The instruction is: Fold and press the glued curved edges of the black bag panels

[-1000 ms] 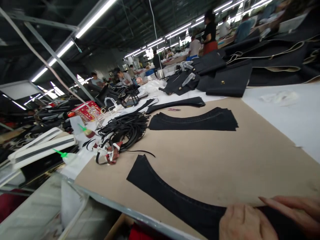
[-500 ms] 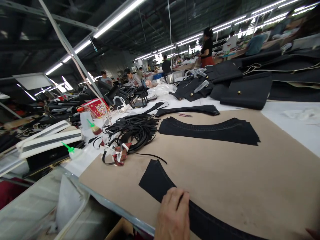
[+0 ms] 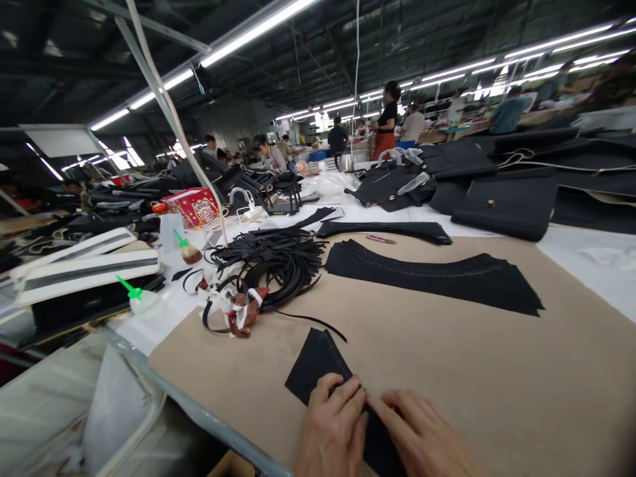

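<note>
A curved black panel (image 3: 318, 364) lies at the table's near edge, a seam-like line along its upper border; leather or cloth, I cannot tell. My left hand (image 3: 332, 424) bears down on it with bent fingers closed at the upper border. Right beside it, my right hand (image 3: 422, 430) has its fingers drawn together at the same border, the fingertips almost meeting the left ones. Both hands hide the panel's middle. Farther back rests a stack of similar black panels (image 3: 427, 275). Left of that stack, thin black straps (image 3: 278, 265) lie in a tangled bundle.
Brown board (image 3: 447, 371) covers the near tabletop. Green-tipped bottles (image 3: 142, 298) and crumpled red-and-white scraps (image 3: 243, 311) are at left. A pink tool (image 3: 381, 238) lies behind the panels. Black bag pieces (image 3: 507, 199) fill the back right. Several people work in the distance.
My right hand has come in from the lower right onto the panel beside my left hand. My left hand stays on the panel, and the head view has shifted slightly.
</note>
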A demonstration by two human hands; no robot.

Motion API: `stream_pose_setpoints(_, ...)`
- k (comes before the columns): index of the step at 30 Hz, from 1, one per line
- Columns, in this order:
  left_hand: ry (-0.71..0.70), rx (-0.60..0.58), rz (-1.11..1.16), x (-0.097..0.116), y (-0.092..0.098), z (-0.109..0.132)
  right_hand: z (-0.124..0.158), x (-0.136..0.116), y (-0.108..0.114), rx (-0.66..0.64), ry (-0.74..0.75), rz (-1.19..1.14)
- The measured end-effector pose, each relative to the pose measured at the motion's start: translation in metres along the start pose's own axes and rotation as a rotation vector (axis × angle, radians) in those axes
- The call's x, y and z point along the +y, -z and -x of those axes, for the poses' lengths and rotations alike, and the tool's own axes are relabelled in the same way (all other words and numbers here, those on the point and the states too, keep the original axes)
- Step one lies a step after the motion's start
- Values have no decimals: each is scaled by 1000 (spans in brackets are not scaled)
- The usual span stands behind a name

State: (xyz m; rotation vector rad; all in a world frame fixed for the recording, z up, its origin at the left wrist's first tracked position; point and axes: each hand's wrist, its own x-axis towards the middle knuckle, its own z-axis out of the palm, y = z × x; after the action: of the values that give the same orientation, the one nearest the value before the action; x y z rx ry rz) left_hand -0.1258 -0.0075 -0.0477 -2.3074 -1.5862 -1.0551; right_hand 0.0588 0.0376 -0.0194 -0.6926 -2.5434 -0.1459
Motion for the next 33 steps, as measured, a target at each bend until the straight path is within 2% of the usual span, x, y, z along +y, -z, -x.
stream_pose_setpoints(4,58,110,165,-5,2,3,-21,-7,-25,-83,-187,-86)
stream_pose_setpoints(7,312,212,203,-10,3,6,-29,-11,-36,-94,-292,-22)
stream_pose_setpoints(9,499,228,162,-18,7,4,-34,-14,-38,-106,-345,-15)
stream_pose_setpoints(11,608,206,122,-28,11,1,-40,-18,-37,-125,-408,-58)
stream_pose_setpoints(14,652,152,136,-43,16,-6,-52,-22,-29,-214,-547,-159)
stream_pose_setpoints(17,691,138,229,-52,19,-12,-62,-22,-16,-313,-642,-300)
stream_pose_setpoints(19,760,123,380,-54,24,-17,-63,-18,-8,-330,-682,-480)
stream_pose_setpoints(21,825,46,683,-53,34,-24,-61,-11,0,-329,-711,-703)
stream_pose_setpoints(24,881,-135,1224,-41,54,-36,-53,-2,10,-309,-690,-1001)
stream_pose_setpoints(26,913,-220,1421,-28,65,-43,-48,1,17,-295,-663,-1102)
stream_pose_setpoints(28,949,-273,1462,-15,71,-47,-44,0,23,-295,-658,-1119)
stream_pose_setpoints(33,961,-318,1345,5,73,-49,-37,-9,35,-299,-681,-1107)
